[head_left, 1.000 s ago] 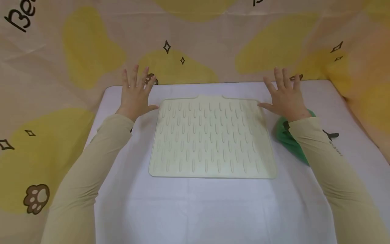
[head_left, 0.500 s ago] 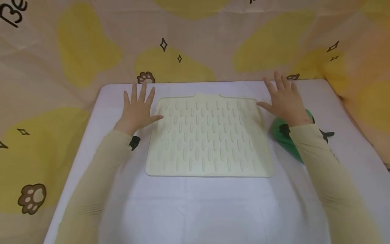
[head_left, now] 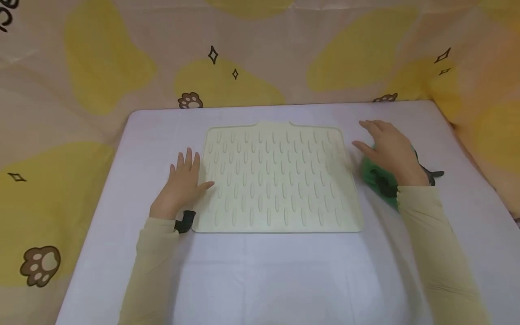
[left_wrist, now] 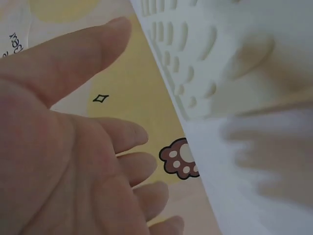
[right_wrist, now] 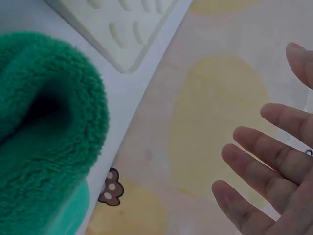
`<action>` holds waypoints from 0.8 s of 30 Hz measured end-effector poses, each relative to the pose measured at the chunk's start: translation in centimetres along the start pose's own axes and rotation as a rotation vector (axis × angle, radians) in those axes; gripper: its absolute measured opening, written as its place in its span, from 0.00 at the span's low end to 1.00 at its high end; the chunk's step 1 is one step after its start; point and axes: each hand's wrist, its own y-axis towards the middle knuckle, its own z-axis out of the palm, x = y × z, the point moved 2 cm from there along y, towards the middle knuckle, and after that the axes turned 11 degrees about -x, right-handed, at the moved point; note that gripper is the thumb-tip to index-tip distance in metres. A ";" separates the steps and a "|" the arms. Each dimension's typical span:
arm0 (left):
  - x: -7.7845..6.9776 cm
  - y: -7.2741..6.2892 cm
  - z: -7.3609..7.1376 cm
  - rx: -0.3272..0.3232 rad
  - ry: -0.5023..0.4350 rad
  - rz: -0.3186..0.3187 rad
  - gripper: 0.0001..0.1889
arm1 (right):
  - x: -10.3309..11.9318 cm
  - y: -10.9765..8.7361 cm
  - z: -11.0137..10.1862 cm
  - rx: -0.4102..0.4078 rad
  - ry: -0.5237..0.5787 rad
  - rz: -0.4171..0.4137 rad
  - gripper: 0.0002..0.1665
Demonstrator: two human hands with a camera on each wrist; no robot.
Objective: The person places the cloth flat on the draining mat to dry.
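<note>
A cream drying mat (head_left: 276, 178) with rows of raised oval ridges lies flat in the middle of the white table. My left hand (head_left: 178, 187) hovers by the mat's left side, fingers spread and thumb overlapping its edge in the head view; the left wrist view shows the palm holding nothing. My right hand (head_left: 392, 149) is over a folded green towel (head_left: 375, 178) to the right of the mat, partly hiding it. In the right wrist view the fluffy green towel (right_wrist: 63, 132) stands apart from the loosely spread fingers (right_wrist: 269, 171).
A white cloth covers the table (head_left: 260, 280). Behind it and along both sides hangs a patterned curtain (head_left: 260, 54) with yellow patches and paw prints. Black straps (head_left: 185, 222) show at the wrists.
My left hand has drawn back toward the body along the mat's left side. My right hand has moved back and down over the green towel, its fingers bending a little. The mat lies still.
</note>
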 end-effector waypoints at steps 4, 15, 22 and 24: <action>-0.2 -0.8 0.8 0.033 -0.102 0.012 0.43 | -0.1 -1.0 -0.2 -0.023 0.035 0.038 0.30; 0.3 -1.1 1.6 -0.013 -0.155 0.023 0.45 | -1.8 -4.4 0.8 -0.047 0.189 0.217 0.25; 1.2 -0.8 2.8 0.006 -0.201 0.056 0.44 | -2.3 -6.0 2.2 -0.045 0.311 0.312 0.25; 1.3 -0.8 3.2 0.027 -0.210 0.054 0.43 | -2.4 -6.2 2.6 -0.034 0.322 0.335 0.26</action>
